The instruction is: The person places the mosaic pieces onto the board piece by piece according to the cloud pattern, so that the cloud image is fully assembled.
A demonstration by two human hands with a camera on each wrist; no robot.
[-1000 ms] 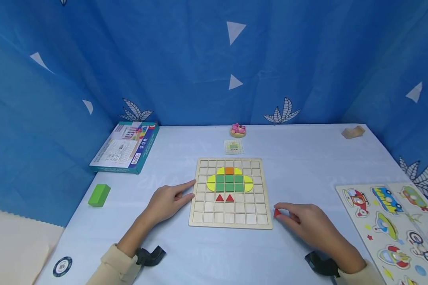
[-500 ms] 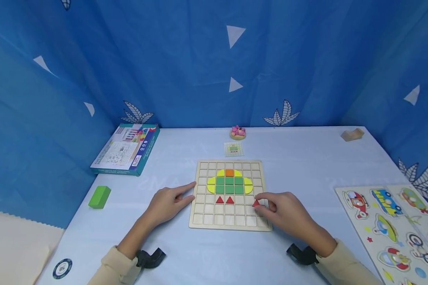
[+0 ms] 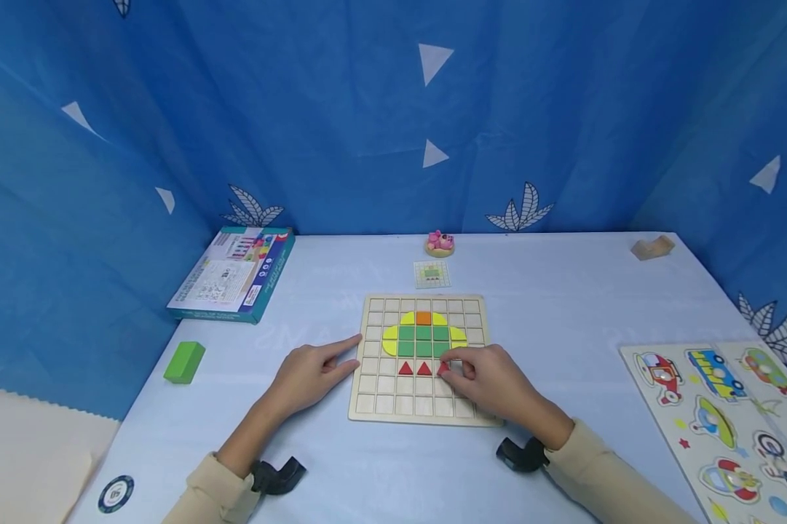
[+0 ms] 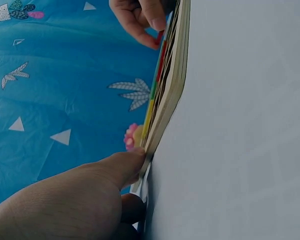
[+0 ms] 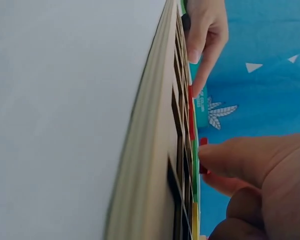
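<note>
Red and triangular, a small wooden piece (image 3: 443, 369) is sitting pinched between the thumb and fingertips of our right hand (image 3: 491, 382); we are holding it over the wooden grid board (image 3: 369, 397), just to the right of two red triangles (image 3: 414, 368) already lying side by side in the row below the green squares. In the right wrist view we are seeing the same red piece (image 5: 203, 155) gripped at the fingertips, right at the board's face. Our left hand (image 3: 311, 372) is resting on the table with fingers loosely extended, the index fingertip touching the board's left edge, holding nothing.

On the board we are counting six green squares (image 3: 423, 340) in two rows of three, one orange square (image 3: 423, 318) above them, and yellow curved pieces (image 3: 390, 340) round the sides; their number is hard to tell.

We are working at a pale blue table (image 3: 563, 306) enclosed by blue curtains (image 3: 341, 116) printed with white triangles and leaves.

Beyond the board, a small pattern card (image 3: 432, 274) and a pink toy on a wooden disc (image 3: 440, 244) are lying near the far edge. To the left we are seeing one printed box (image 3: 231, 276), one green block (image 3: 184, 362) and one round token (image 3: 115, 493). To the right, vehicle puzzle boards (image 3: 714, 407) and one small wooden block (image 3: 651, 247) are lying well apart from our hands.
</note>
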